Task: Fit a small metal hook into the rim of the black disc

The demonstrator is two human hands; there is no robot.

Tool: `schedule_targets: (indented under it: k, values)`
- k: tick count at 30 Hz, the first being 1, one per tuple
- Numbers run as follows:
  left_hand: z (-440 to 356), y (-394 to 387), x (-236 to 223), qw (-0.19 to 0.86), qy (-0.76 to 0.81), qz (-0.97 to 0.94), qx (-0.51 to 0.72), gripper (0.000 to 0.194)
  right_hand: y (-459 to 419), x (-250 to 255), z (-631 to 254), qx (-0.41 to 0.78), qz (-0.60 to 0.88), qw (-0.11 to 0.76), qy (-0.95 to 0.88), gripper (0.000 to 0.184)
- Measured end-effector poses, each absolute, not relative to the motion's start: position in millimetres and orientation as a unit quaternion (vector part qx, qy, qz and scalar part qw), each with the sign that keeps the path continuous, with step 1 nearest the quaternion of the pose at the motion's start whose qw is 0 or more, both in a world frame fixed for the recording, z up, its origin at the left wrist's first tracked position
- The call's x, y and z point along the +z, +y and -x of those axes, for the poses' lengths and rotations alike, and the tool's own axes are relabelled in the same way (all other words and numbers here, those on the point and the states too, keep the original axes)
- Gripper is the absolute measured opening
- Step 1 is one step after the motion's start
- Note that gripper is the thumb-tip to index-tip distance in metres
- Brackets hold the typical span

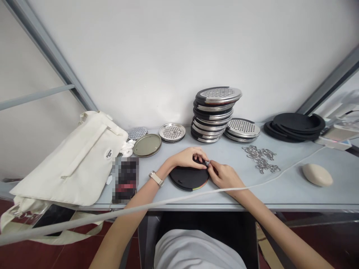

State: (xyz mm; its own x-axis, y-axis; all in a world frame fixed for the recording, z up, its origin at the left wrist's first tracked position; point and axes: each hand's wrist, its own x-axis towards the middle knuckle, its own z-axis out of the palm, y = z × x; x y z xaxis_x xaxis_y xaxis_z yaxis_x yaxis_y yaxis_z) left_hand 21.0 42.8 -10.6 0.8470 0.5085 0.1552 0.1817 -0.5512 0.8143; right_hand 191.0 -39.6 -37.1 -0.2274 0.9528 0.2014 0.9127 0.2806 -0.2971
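A round black disc [187, 179] with a coloured line along its right rim lies on the table in front of me. My left hand [189, 157] reaches over its far side, fingers curled on the edge. At the disc's upper right edge, my right hand [226, 175] pinches a small metal clip [206, 163], partly hidden by the fingertips. Several similar loose metal clips [260, 158] lie in a heap to the right. Behind the hands rises a tall stack of round perforated metal plates with black rims [213, 116].
A shorter plate stack [242, 129] and black round covers [297, 127] stand right, near a cream rounded object [316, 175]. Left are a perforated plate [172, 132], an olive lid [147, 145], a blurred-out dark item [126, 179] and a white bag [75, 160]. A white cable [174, 200] crosses in front.
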Motion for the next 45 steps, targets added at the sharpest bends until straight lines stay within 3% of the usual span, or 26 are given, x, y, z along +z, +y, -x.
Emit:
schedule_targets:
  k: [8, 32, 45]
  values:
    - [-15.6, 45.8, -5.9, 0.418, 0.186, -0.876, 0.153, 0.038, -39.2, -38.3, -190.7, 0.061, 0.595, 0.177, -0.782, 0.031]
    - [-16.5, 44.7, -4.5, 0.437, 0.193, -0.864, 0.157, 0.034, -39.6, -36.4, -191.0, 0.084, 0.615, 0.214, -0.755, 0.026]
    - [-15.7, 44.8, -7.5, 0.418, 0.207, -0.867, 0.177, 0.034, -36.4, -41.8, -194.6, 0.048, 0.568, 0.161, -0.805, 0.028]
